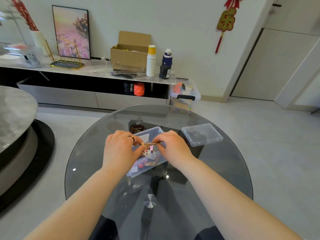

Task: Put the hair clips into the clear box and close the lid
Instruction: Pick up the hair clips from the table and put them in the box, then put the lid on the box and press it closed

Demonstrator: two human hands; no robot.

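Observation:
A clear plastic box (152,131) stands open on the round glass table (216,170), with several colourful hair clips (149,153) lying inside it. Its clear lid (201,134) lies flat on the table to the right, apart from the box. Above the box, my left hand (119,149) and my right hand (171,146) pinch the two ends of one long gold-brown hair clip (149,144), held level between them. My left hand wears a ring and hides the box's left side.
A large marble table (15,115) with a dark base stands at the left. Behind, a low cabinet (86,71) carries a cardboard box, a cup stack, a bottle and a framed picture. A clear storage bin (185,96) sits on the floor beyond the glass table.

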